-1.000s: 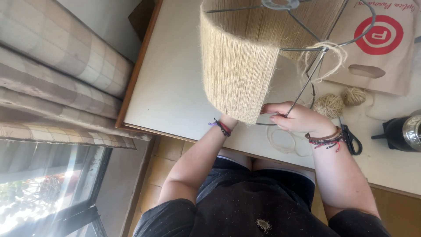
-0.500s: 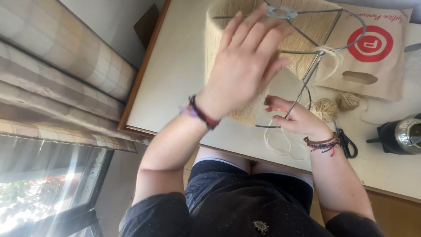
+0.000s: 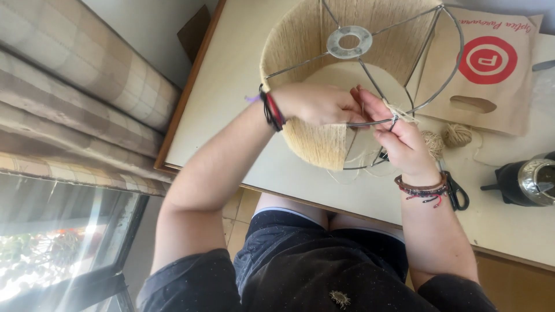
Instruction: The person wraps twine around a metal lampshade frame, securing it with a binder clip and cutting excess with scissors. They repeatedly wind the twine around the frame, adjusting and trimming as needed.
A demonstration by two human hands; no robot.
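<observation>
A pale table top with a wooden edge [image 3: 231, 115] is seen running from the upper left down to the lower right, with bare surface left open along its left side beside the striped curtain [image 3: 75, 98]. A round wire lampshade frame partly wrapped in beige twine [image 3: 312, 52] is held tilted over the table's near edge. The left hand [image 3: 318, 104] is laid on the frame's rim, fingers curled together around the wire. Just beside it, the right hand [image 3: 399, 138] is seen with fingertips pinched on a strand of twine at the rim. Further right, small balls of twine [image 3: 457, 134], black-handled scissors [image 3: 457, 193], a brown paper bag with a red circle [image 3: 491, 75] and a dark metal pot [image 3: 529, 182] crowd the table.
</observation>
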